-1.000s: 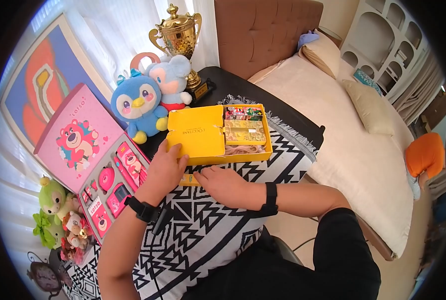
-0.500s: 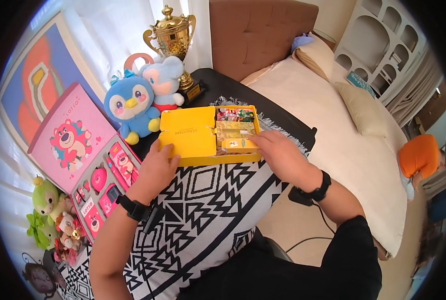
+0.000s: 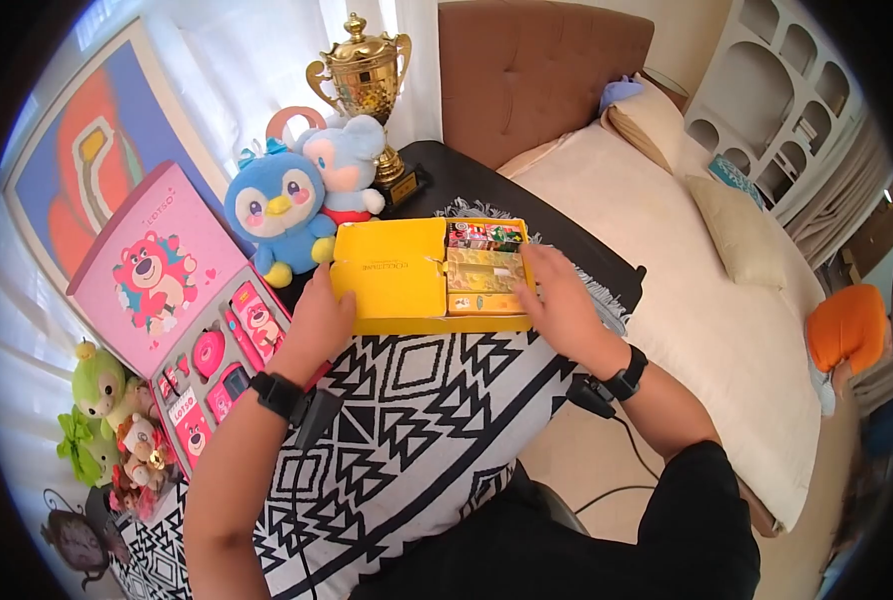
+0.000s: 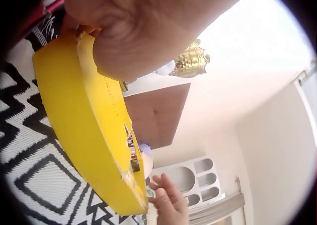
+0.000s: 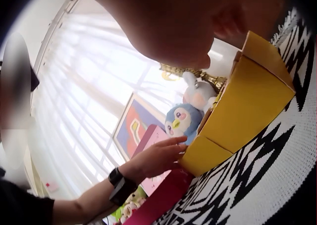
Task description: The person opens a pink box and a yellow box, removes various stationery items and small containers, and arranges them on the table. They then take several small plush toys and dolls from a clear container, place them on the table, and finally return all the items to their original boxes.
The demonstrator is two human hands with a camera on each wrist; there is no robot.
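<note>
A yellow gift box [image 3: 387, 285] lies on the patterned cloth, a flap covering its left part. Its uncovered right part holds a colourful small box [image 3: 487, 236], a gold-patterned box [image 3: 482, 272] and, along the front, a slim yellow carton [image 3: 485, 303]. At the gift box's left end rests my left hand [image 3: 319, 318], its extended fingers seen in the right wrist view. My right hand [image 3: 565, 305] is beside the right end, fingers relaxed and nothing in them; in the left wrist view that hand [image 4: 171, 200] appears just past the box's end.
To the left, a pink gift set [image 3: 162, 265] stands with its lid raised. Behind are a blue penguin plush [image 3: 275, 208], a pale-blue plush [image 3: 345, 165] and a gold trophy [image 3: 362, 85]. Green plush toys [image 3: 102, 385] sit far left; a bed [image 3: 647, 260] is on the right.
My right hand has carried the slim yellow carton from in front of the gift box into its front compartment and let go, then moved to the right end. My left hand stays at the left end.
</note>
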